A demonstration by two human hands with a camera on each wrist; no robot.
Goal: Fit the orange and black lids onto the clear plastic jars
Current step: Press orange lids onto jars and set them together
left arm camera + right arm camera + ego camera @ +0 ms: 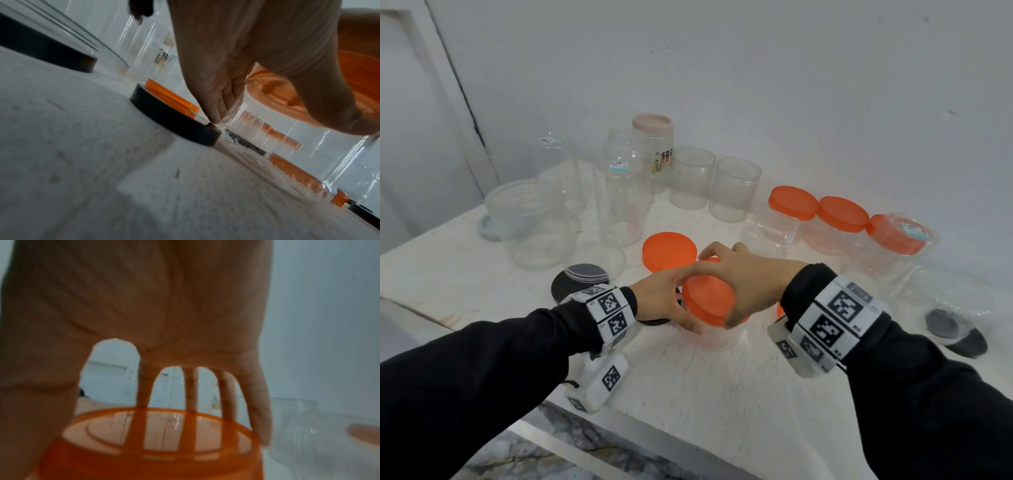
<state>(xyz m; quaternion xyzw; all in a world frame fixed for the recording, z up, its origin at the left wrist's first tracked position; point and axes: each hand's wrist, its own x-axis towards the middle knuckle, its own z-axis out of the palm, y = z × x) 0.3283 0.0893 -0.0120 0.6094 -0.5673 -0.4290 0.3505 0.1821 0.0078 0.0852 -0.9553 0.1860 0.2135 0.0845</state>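
Observation:
An orange lid sits on top of a clear plastic jar standing near the middle of the white table. My right hand grips the lid from above, fingers spread over its rim. The right wrist view shows that hand arched over the orange lid. My left hand holds the jar's side just under the lid. In the left wrist view its fingers wrap the clear jar below the orange lid. The jar is mostly hidden in the head view.
A loose orange lid lies just behind my hands, and black lids lie by my left wrist. Open clear jars stand at the back. Three orange-lidded jars stand at the right. A black-lidded jar lies far right.

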